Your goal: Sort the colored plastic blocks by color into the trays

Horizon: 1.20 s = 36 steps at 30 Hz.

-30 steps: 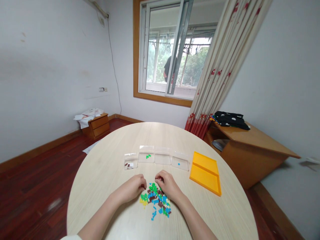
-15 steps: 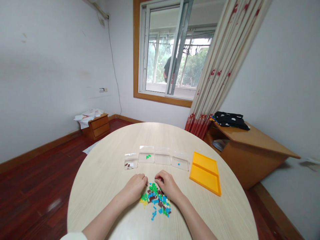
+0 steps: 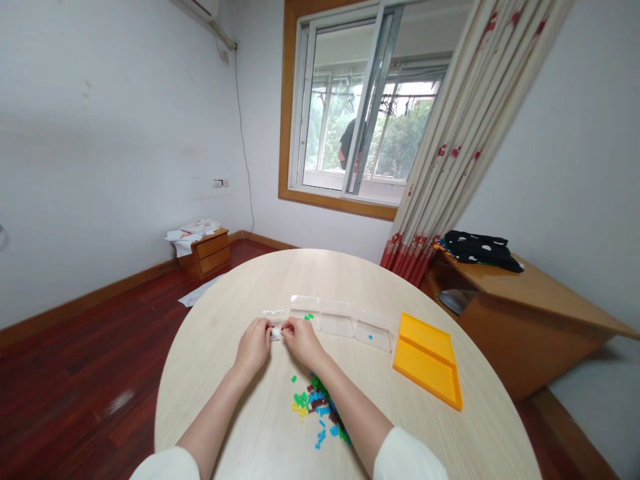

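My left hand is at the leftmost clear plastic box, its fingertips pinched together on what looks like a small brown building brick. From the right, my right hand reaches to the same box, thumb and fingers closed on another small dark brown brick. The two hands hide most of that box. Below my right hand, partly under the forearm, lies a loose pile of building bricks in green, brown, blue and yellow. A single green brick lies apart from it.
More clear boxes stand in a row: one with green bricks, a middle box, and one holding a blue brick. A yellow tray lies at the right of the round table. A wooden desk stands beyond.
Both hands have moved forward and left from the brick pile to the leftmost box. A green brick now lies apart from the pile. The view has shifted slightly.
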Available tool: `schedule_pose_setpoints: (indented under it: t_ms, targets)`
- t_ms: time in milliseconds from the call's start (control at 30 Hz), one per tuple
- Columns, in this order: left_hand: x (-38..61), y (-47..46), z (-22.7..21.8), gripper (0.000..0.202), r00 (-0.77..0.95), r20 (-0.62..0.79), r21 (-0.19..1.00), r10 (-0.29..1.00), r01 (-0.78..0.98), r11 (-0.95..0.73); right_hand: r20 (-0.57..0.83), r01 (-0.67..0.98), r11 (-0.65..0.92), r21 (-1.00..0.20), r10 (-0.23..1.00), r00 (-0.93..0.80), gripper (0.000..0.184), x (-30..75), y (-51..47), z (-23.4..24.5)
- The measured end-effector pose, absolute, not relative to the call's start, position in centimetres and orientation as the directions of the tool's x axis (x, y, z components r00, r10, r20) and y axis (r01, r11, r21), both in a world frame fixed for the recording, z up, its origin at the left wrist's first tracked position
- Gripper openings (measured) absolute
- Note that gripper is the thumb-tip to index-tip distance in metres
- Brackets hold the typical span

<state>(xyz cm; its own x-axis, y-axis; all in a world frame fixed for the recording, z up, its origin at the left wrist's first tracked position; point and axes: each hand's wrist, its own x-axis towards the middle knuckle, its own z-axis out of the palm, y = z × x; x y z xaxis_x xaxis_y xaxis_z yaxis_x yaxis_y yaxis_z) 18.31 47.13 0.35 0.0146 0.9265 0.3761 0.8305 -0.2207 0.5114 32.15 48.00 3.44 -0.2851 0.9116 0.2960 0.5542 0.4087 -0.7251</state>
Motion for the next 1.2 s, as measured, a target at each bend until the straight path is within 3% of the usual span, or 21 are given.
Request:
schedule_pose_setpoints:
  t_ms: [233, 500, 633, 800, 1067, 1200]
  targets:
    - [18.6, 47.6, -0.4, 0.021, -0.045, 0.435, 0.564, 0.899, 0.792, -0.233, 0.309, 0.534, 0.424, -0.731, 0.905, -0.293, 0.025, 32.0, 48.6, 3.2]
    - [18.3, 45.8, 2.5, 0.026, -0.14, 0.392, 0.748, 0.909, 0.624, -0.227, 0.248, 0.589, 0.343, -0.732, 0.939, -0.238, 0.021, 38.0, 46.4, 3.2]
    - [19.1, 44.7, 2.5, 0.029, 0.099, 0.258, 0.803, 0.961, 0.53, -0.271, 0.209, 0.609, 0.325, -0.724, 0.944, -0.256, 0.016, 40.2, 44.6, 2.4]
    - [20.2, 43.6, 1.6, 0.019, 0.445, 0.054, 0.762, 0.894, 0.56, -0.325, 0.18, 0.586, 0.347, -0.732, 0.929, -0.325, 0.016, 40.6, 43.2, 1.2]
    - [20.0, 43.3, 1.7, 0.024, 0.562, -0.01, 0.721, 0.827, 0.577, -0.383, 0.091, 0.568, 0.284, -0.772, 0.935, -0.344, 0.012, 41.3, 42.2, 2.2]
    - [20.2, 43.1, 1.9, 0.018, 0.578, 0.009, 0.697, 0.816, 0.582, -0.419, 0.024, 0.631, 0.226, -0.742, 0.95, -0.312, 0.012, 41.7, 41.8, 2.5]
